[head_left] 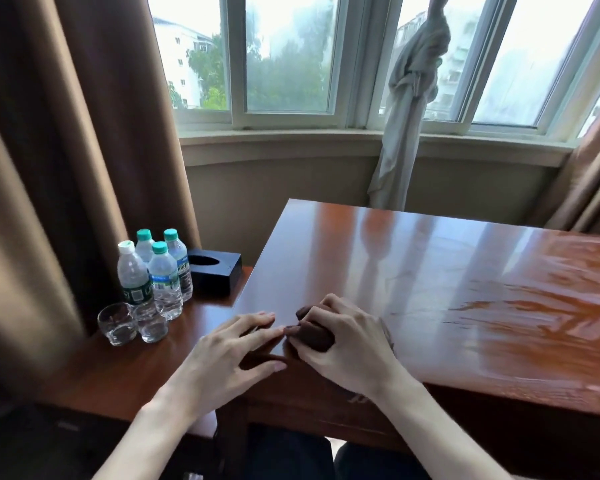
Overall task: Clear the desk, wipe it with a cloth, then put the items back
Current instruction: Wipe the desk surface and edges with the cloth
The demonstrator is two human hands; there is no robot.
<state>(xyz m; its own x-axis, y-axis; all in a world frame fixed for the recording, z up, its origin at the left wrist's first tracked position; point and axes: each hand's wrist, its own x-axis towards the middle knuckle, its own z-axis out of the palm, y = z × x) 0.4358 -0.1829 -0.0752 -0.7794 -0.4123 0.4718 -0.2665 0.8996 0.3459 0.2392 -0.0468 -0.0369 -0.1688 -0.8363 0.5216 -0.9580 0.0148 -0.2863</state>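
The right hand (pixel 343 344) is gripping a bunched brown cloth (pixel 314 336) on the streaked desk (pixel 430 271); the left hand (pixel 229 351) is lying spread. Wiping is seemingly finishing, while bottles (pixel 156 271), glasses (pixel 132 323) and tissue box (pixel 215 271) are waiting aside.

text: none legible | water bottles (pixel 160 271): labels printed but too blurred to read

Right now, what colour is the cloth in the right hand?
Dark brown. The cloth shows bunched under the right hand in the head view.

Glossy reddish-brown wooden desk (pixel 430 271); dark brown bunched cloth (pixel 314 336); clear teal-capped plastic bottles (pixel 163 271); black tissue box (pixel 215 271); tan curtains (pixel 66 133).
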